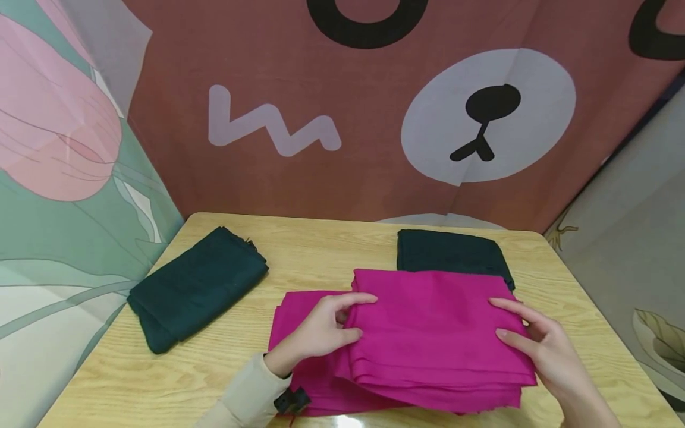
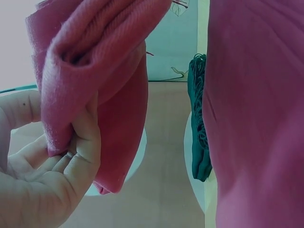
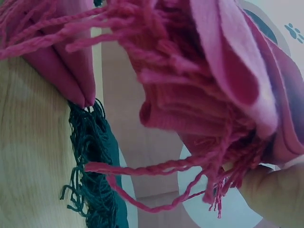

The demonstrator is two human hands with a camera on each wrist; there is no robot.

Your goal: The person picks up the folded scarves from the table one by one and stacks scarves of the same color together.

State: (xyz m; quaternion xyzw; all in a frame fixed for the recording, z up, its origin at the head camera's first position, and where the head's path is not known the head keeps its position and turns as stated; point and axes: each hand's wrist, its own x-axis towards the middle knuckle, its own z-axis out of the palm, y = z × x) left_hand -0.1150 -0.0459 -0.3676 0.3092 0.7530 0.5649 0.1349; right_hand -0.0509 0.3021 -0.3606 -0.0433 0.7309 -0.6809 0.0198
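Magenta folded cloth [image 1: 436, 327], left hand [image 1: 319, 330] gripping one side, right hand [image 1: 548, 348] opposite

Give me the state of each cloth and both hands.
Upper pink cloth: folded, fringed, held above the table.
Lower pink cloth: folded, lying on the table, partly hidden.
Left dark green cloth: folded, lying askew on the table.
Right dark green cloth: folded, partly hidden behind the upper pink cloth.
Left hand: gripping the upper pink cloth's left edge.
Right hand: gripping its right edge.
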